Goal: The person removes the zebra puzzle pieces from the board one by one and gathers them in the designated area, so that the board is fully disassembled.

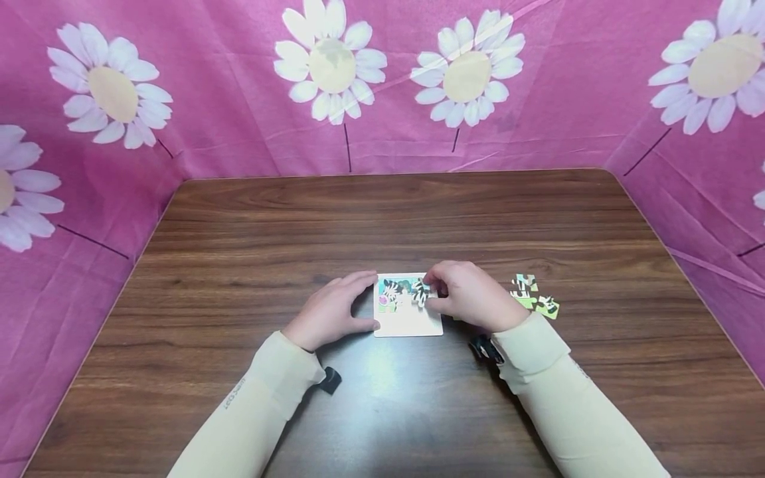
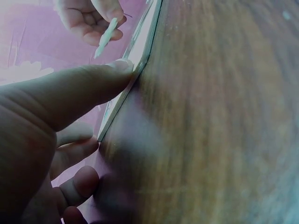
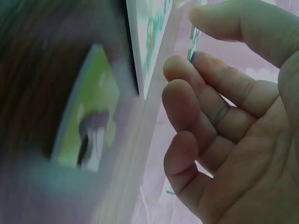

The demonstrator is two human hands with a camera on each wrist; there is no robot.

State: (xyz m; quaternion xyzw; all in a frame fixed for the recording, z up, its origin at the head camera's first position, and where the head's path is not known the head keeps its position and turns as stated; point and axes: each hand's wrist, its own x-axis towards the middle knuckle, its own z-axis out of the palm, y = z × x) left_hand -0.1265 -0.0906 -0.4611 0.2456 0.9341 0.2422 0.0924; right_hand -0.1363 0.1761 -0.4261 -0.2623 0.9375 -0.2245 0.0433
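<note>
A small white puzzle board (image 1: pixel 409 325) lies mid-table, its upper part filled with a picture of a zebra and greenery and its lower part bare white. My left hand (image 1: pixel 331 312) grips its left side, thumb at the near corner and fingers at the far corner. Between thumb and fingertips, my right hand (image 1: pixel 472 295) pinches a black-and-white striped puzzle piece (image 1: pixel 420 293) over the right part of the board. The left wrist view shows this piece edge-on, tilted and raised above the board; its face is hidden there.
Right of the right hand lie several loose puzzle pieces (image 1: pixel 547 307), green with zebra markings. One green piece (image 3: pixel 91 116) shows close up in the right wrist view. Wood-grain table (image 1: pixel 382 226) runs back to a pink cloth (image 1: pixel 227 99) with daisies.
</note>
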